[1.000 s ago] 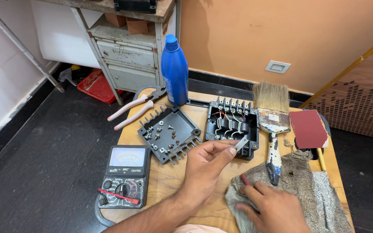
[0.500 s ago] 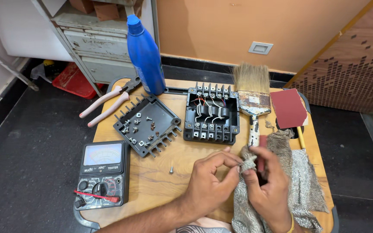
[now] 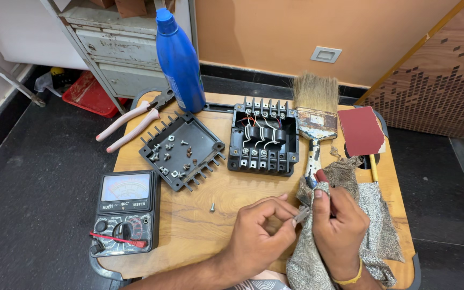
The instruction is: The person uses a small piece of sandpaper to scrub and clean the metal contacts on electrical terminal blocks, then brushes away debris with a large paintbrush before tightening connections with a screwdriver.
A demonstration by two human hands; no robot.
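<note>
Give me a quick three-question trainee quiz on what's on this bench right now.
1. True or false: the loose screw lies on the table between the multimeter and the left hand.
2. The right hand grips what? A) grey cloth B) pliers C) paintbrush
3. What sits inside the black cover?

Key: 1 true; 2 A; 3 small screws.

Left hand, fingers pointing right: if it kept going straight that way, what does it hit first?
The left hand points right, its fingers pinching a small metal part. Going straight on, it would meet the grey cloth wrapped over the right hand almost at once. They look level with each other, though depth is hard to judge.
</note>
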